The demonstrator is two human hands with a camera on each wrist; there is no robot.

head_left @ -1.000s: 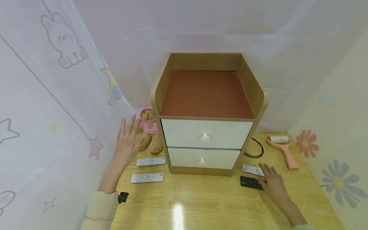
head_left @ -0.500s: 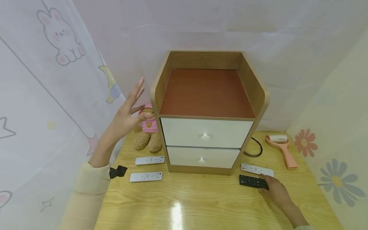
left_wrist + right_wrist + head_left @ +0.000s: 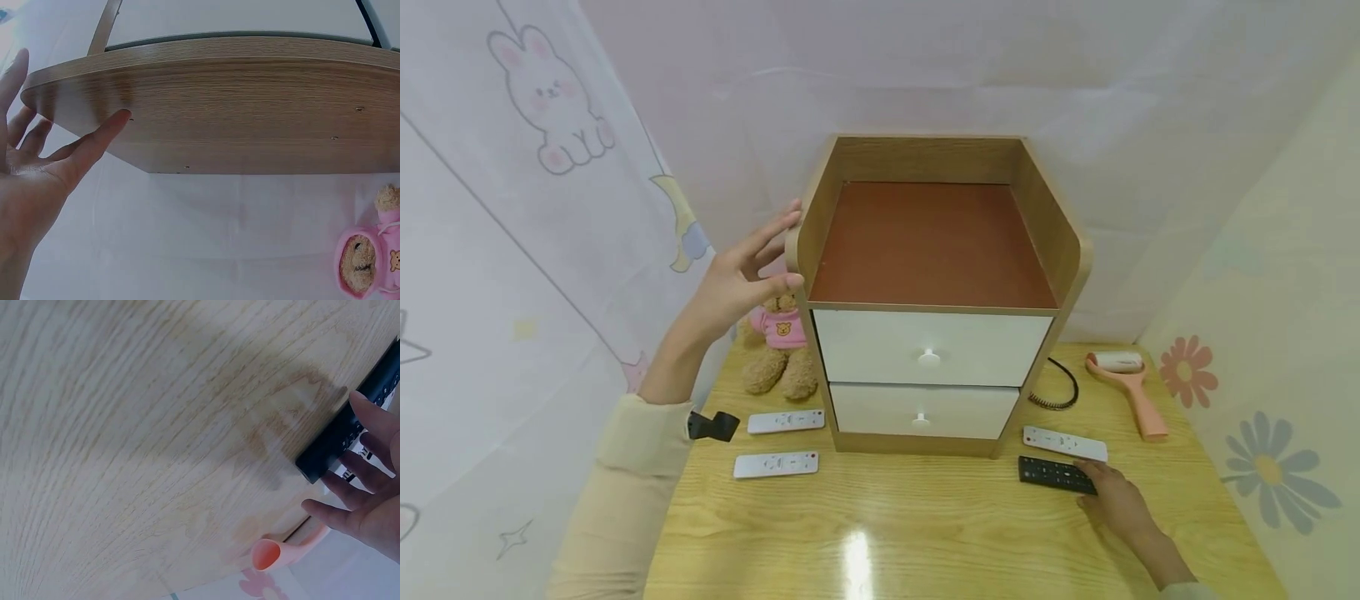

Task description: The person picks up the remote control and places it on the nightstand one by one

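Note:
My left hand is at the wooden cabinet's upper left side, thumb and fingers spread. In the left wrist view its thumb meets the side panel, and the other fingers reach along the rounded edge. My right hand is at the right end of a black remote control lying on the table. Its thumb is on the near long side and its fingers on the far side, bracketing that end. Just behind lies a white remote control. Both white drawers, the upper and the lower, are closed.
Two white remotes, one farther and one nearer, lie left of the cabinet. A teddy bear in pink sits behind them. An orange lint roller and a black coiled cord are at right. Cloth walls enclose the table.
My left hand has risen from beside the teddy bear and moved right to the cabinet's upper left edge. My right hand has drawn back from over the remotes and closed around the black one's end.

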